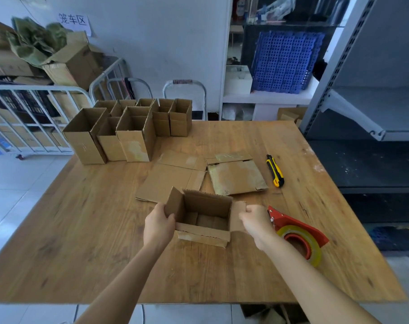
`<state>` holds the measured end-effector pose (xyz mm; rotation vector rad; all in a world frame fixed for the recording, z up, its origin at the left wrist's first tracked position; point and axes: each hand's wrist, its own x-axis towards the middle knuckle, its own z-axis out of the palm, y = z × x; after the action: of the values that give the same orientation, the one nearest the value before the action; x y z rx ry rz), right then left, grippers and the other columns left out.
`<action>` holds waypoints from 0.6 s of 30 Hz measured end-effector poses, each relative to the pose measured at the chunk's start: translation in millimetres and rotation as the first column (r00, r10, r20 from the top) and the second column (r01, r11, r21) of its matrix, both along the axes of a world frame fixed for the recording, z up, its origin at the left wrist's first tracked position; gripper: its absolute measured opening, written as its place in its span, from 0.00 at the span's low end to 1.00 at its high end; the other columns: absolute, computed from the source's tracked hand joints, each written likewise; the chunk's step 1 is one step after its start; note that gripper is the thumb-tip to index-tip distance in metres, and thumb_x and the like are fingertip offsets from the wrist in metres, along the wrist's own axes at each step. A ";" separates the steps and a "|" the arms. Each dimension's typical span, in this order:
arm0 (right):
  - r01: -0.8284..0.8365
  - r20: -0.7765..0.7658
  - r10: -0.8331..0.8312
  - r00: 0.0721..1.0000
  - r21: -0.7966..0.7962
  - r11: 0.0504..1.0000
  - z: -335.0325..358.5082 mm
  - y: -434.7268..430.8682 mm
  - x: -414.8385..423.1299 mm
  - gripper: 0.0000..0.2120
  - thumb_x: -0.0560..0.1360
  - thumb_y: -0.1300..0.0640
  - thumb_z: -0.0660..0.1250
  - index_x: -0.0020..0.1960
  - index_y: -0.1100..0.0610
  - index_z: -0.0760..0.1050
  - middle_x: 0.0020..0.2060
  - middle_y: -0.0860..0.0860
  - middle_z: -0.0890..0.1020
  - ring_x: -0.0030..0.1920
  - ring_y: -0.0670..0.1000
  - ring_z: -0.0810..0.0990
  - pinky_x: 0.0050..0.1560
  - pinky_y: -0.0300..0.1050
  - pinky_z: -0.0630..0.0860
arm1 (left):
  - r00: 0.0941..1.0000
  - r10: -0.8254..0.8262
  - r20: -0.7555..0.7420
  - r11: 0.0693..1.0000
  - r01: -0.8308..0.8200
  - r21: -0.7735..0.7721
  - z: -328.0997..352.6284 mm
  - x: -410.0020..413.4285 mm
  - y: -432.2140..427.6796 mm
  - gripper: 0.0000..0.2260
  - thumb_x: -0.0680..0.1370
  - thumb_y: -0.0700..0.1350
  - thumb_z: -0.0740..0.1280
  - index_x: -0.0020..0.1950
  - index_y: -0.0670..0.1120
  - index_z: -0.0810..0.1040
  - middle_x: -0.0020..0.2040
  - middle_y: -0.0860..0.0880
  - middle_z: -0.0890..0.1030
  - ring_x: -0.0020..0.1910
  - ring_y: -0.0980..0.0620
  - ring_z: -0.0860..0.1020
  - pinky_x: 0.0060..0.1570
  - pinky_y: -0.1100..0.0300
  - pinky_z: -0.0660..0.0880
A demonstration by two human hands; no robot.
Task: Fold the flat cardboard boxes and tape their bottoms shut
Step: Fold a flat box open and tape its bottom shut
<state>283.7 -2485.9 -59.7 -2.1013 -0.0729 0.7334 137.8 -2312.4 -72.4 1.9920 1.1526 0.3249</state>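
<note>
An opened cardboard box point(204, 208) stands on the wooden table point(93, 242), its open side up and its flaps spread. My left hand point(158, 224) grips the box's left flap. My right hand point(255, 220) pinches the right flap. Two flat cardboard boxes lie just behind it: a plain flat box point(170, 181) and a taped flat box point(236, 175). A red tape dispenser point(299, 235) with a yellowish roll sits right of my right hand.
Several folded boxes point(131, 129) stand in a cluster at the table's far left. A yellow-and-black utility knife point(275, 170) lies at the right. A white cage cart point(35, 118) stands left of the table; grey metal shelving point(374, 108) stands at the right.
</note>
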 end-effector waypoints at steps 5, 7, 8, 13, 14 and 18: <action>0.101 -0.258 -0.064 0.964 0.131 0.986 -8.9 -17.3 -0.5 0.07 0.79 0.66 0.64 0.56 0.65 0.76 0.49 0.57 0.81 0.53 0.56 0.81 0.52 0.52 0.82 | 0.999 -0.010 -0.032 1.000 0.011 0.026 -1.2 4.4 -1.1 0.04 0.80 0.39 0.62 0.54 0.45 0.72 0.47 0.48 0.77 0.41 0.55 0.75 0.35 0.62 0.71; 0.013 -0.062 -0.010 0.998 0.047 0.999 -6.2 -18.7 2.1 0.09 0.77 0.63 0.67 0.56 0.65 0.77 0.45 0.53 0.81 0.49 0.53 0.80 0.53 0.51 0.81 | 0.999 -0.018 -0.036 0.999 0.020 0.040 0.7 5.5 0.4 0.03 0.80 0.39 0.62 0.52 0.43 0.73 0.46 0.47 0.77 0.39 0.55 0.75 0.34 0.63 0.70; -0.051 0.074 0.054 0.996 -0.040 0.998 -3.4 -17.8 5.3 0.12 0.77 0.61 0.68 0.59 0.64 0.77 0.47 0.52 0.81 0.50 0.53 0.80 0.53 0.50 0.80 | 0.999 -0.016 -0.032 0.999 0.018 0.048 2.4 6.0 0.9 0.02 0.80 0.39 0.62 0.52 0.43 0.73 0.45 0.48 0.77 0.39 0.55 0.75 0.33 0.64 0.69; -0.294 0.377 0.403 0.834 -0.315 0.902 12.7 -2.0 17.1 0.26 0.78 0.56 0.67 0.74 0.57 0.67 0.68 0.53 0.74 0.67 0.54 0.73 0.64 0.47 0.72 | 0.999 0.015 0.034 0.996 -0.018 0.092 11.1 10.1 0.9 0.06 0.81 0.42 0.62 0.57 0.45 0.73 0.47 0.50 0.77 0.42 0.58 0.75 0.35 0.67 0.70; -0.319 0.406 0.445 0.798 -0.343 0.884 13.9 2.6 18.7 0.25 0.78 0.56 0.66 0.74 0.57 0.67 0.68 0.53 0.74 0.68 0.54 0.72 0.63 0.46 0.72 | 0.999 0.011 0.031 0.994 -0.015 0.104 12.6 9.7 0.0 0.06 0.81 0.43 0.62 0.57 0.45 0.73 0.48 0.50 0.77 0.42 0.58 0.75 0.35 0.67 0.70; -0.428 0.448 0.603 0.660 -0.435 0.792 16.2 18.0 23.7 0.14 0.79 0.56 0.64 0.62 0.59 0.75 0.55 0.54 0.79 0.56 0.54 0.78 0.44 0.41 0.70 | 1.000 -0.004 0.000 0.982 0.004 0.188 15.9 -1.4 -1.5 0.06 0.80 0.44 0.62 0.56 0.47 0.73 0.49 0.51 0.78 0.44 0.59 0.75 0.37 0.66 0.70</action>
<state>307.4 -2467.9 -43.5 -2.5600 -1.0082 0.4122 136.4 -2313.9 -56.5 2.1569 1.1534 0.4461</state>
